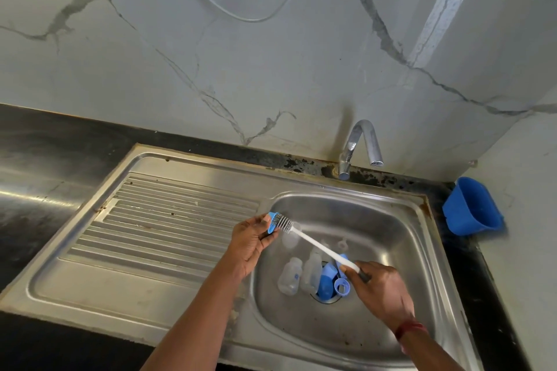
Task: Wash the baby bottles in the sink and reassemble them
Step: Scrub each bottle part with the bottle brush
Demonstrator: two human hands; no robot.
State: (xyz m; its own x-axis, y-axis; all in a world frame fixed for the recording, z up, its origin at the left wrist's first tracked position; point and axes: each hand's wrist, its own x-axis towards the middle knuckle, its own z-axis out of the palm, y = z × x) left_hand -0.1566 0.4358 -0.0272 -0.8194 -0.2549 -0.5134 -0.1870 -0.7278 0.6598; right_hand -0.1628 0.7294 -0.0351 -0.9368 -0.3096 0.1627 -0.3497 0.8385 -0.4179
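Drainboard (144,220): ribbed steel is seen in the left half of the frame; nothing of the task is laid on it.
Left hand (253,241): held at the basin's left edge, fingers curled round a blue collar (272,221).
Blue collar: likely light, stiff plastic and slippery if wet. It is best held by its outer rim, so the opening stays free for the bristles.
Bottle brush (322,247): the bristle head is set against the collar, and the white handle slants down to the right.
Baby bottles (290,278): two clear bodies are lying on the basin floor at lower centre, near the drain. They are judged light, hollow and prone to roll, and are best taken round the body.
Blue parts (327,281): a cap and a ring are lying beside the bottles over the drain.
Tap (358,144): stands above the basin; no water is seen running.
Right hand (379,289): fingers are closed round the handle's end.
Sink (391,220): the steel basin holds all the loose parts.
Blue tub (473,211): tilted against the wall at far right.
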